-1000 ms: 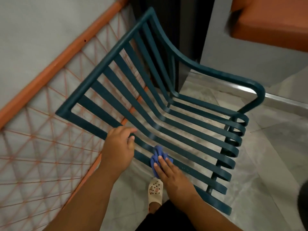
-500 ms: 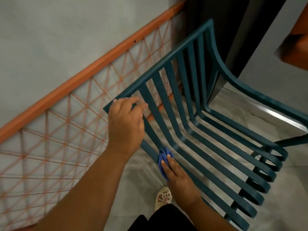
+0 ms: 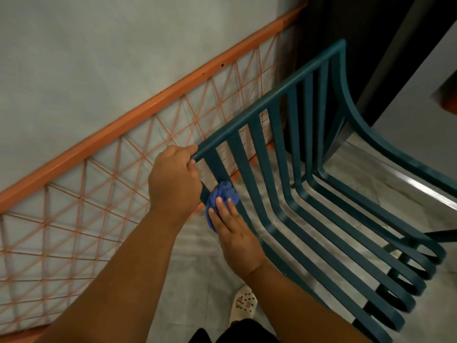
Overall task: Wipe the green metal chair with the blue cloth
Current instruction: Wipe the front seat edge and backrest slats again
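Note:
The green metal chair [image 3: 279,149] stands tilted on the floor, its slatted back towards the orange railing. My left hand [image 3: 173,181] grips the near end of the back's top rail, fingers curled round the corner. The blue cloth [image 3: 223,194] is bunched against the outermost back slat, just below that corner. My right hand [image 3: 237,233] presses the cloth onto the slat with straight fingers lying on top of it. Part of the cloth is hidden under those fingers.
An orange railing [image 3: 148,107] with a thin lattice runs diagonally along the grey wall on the left, close behind the chair back. My foot in a white shoe [image 3: 243,303] stands on the marble floor beside the seat. A dark post [image 3: 371,33] rises behind the chair.
My left hand climbed from the lower slats to the corner of the top rail and took hold. My right hand slid the cloth up the outer slat towards that corner.

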